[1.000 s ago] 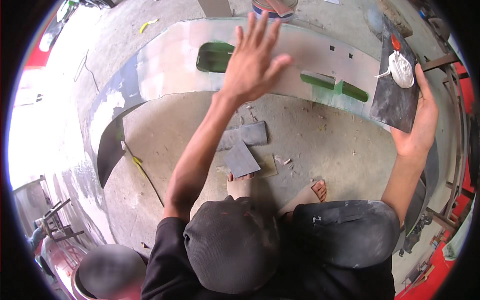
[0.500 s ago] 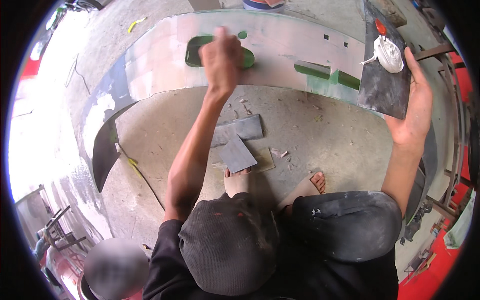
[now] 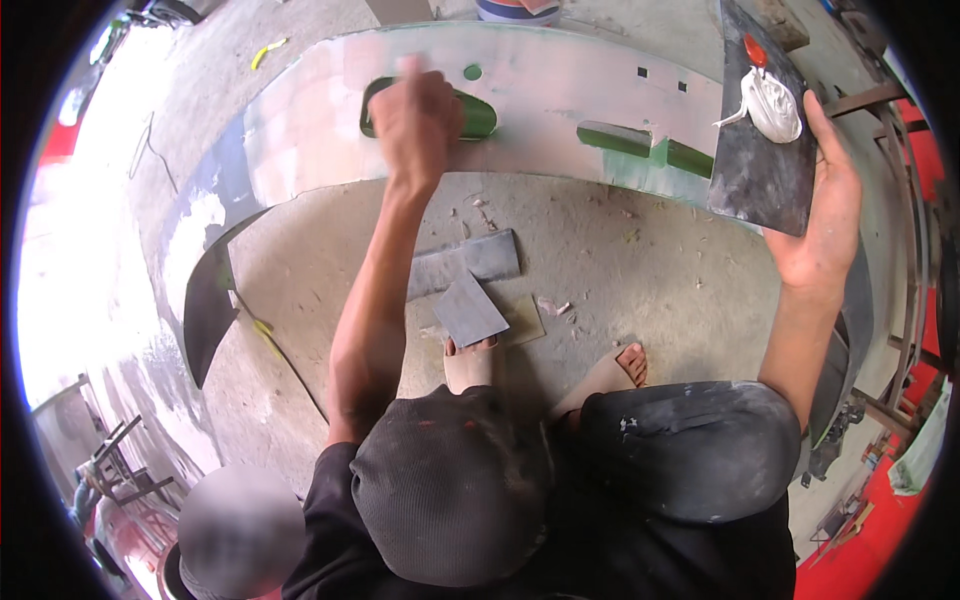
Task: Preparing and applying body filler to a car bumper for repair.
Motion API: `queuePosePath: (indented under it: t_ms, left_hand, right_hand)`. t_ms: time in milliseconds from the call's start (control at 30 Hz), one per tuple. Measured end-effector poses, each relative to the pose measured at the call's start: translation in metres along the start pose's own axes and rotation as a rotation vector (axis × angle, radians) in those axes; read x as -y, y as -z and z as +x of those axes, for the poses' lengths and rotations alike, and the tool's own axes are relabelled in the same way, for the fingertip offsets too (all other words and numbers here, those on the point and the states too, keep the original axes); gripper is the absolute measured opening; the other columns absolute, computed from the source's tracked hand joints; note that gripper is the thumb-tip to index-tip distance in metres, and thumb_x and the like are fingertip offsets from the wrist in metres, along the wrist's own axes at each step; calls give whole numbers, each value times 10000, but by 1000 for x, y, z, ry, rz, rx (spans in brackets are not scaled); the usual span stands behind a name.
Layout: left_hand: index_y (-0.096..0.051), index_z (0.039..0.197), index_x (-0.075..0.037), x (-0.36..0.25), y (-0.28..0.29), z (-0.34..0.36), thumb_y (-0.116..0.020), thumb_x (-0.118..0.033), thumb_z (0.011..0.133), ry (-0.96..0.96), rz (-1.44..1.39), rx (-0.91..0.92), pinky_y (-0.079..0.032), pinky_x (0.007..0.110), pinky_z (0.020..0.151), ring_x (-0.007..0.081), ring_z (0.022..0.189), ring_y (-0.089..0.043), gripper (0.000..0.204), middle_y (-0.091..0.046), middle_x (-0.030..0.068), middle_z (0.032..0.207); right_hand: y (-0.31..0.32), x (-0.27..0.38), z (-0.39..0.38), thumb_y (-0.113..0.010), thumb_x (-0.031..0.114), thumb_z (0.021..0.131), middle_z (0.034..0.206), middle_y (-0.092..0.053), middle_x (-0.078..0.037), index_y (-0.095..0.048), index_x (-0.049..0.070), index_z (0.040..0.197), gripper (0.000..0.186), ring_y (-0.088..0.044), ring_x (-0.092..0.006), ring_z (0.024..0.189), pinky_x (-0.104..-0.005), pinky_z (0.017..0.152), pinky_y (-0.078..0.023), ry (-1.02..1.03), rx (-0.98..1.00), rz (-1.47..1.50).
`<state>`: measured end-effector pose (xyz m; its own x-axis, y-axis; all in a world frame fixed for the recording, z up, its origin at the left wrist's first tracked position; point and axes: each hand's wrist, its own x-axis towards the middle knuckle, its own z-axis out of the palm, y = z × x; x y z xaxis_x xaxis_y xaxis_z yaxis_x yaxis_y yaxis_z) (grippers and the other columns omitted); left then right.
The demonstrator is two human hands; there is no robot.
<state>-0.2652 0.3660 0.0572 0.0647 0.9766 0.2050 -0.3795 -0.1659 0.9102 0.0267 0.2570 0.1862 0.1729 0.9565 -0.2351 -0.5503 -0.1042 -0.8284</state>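
Note:
A long curved bumper (image 3: 330,120) arches across the far side, patched in pink, grey, white and green. My left hand (image 3: 418,125) is closed over its oval opening, slightly blurred, thumb raised; whatever the fingers hold, if anything, is hidden. At the right, my right hand (image 3: 825,215) grips a dark flat board (image 3: 750,195) by its right edge, thumb along the side. A mound of white paste (image 3: 772,108) sits on this board, with a red dab of paste (image 3: 755,50) just beyond it. The board overlaps the bumper's right part.
Grey flat sheets (image 3: 470,310) lie on the concrete floor near my feet, among small scraps. A thin dark cord (image 3: 290,365) runs at left. A bucket (image 3: 515,12) stands behind the bumper. Another person's blurred head (image 3: 240,530) is at lower left; metal frames (image 3: 905,345) line the right.
My left hand has shifted a little left along the bumper, over the left part of the oval opening. The right hand still holds the board with its paste; the whole view has drifted slightly.

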Motion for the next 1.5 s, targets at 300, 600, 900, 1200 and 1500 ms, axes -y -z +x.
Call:
queuePosePath:
  t_ms: [300, 600, 900, 1200, 1500]
  left_hand:
    - [-269, 554, -122, -47, -38, -10, -374, -318, 1043, -80, -139, 73, -154, 300, 421, 99, 435, -174, 537, -221, -19, 496]
    - [-325, 605, -113, 9, -9, -11, -444, -324, 1049, -34, 246, 33, -211, 265, 428, 67, 466, -271, 506, -330, -35, 542]
    - [-653, 865, -23, 11, 48, -137, -482, -387, 1023, 423, 971, 490, -464, 342, 528, 195, 541, -607, 432, -614, 116, 615]
    - [-472, 1400, -116, 66, 84, -233, -677, -381, 875, 291, 1383, 1076, -444, 456, 1052, 375, 1333, -402, 624, -402, 67, 1519]
    - [-533, 1342, -137, 62, 76, -211, -760, -324, 771, 345, 1403, 1122, -437, 432, 1052, 328, 1337, -400, 642, -503, 58, 1428]
  right_hand:
    - [1, 7, -9, -502, 258, 1011, 1149, -680, -73, -612, 4, 1211, 341, -658, -183, 1022, -337, 929, -498, 39, -165, -102]
    - [-17, 1, -10, -501, 263, 1013, 1170, -665, -70, -598, -5, 1228, 357, -647, -187, 1048, -351, 947, -486, 108, -285, -122]
    - [14, 12, -2, -514, 276, 991, 1244, -639, -64, -581, -2, 1276, 403, -636, -188, 1099, -366, 959, -489, 109, -323, -304]
    - [-61, -24, -1, -465, 264, 1013, 1064, -679, -125, -556, -17, 1203, 351, -673, -227, 934, -375, 861, -550, 115, -323, -155]
    - [-34, -24, -4, -462, 268, 1017, 1092, -675, -122, -554, -7, 1211, 349, -664, -213, 955, -364, 878, -534, 169, -107, -145]
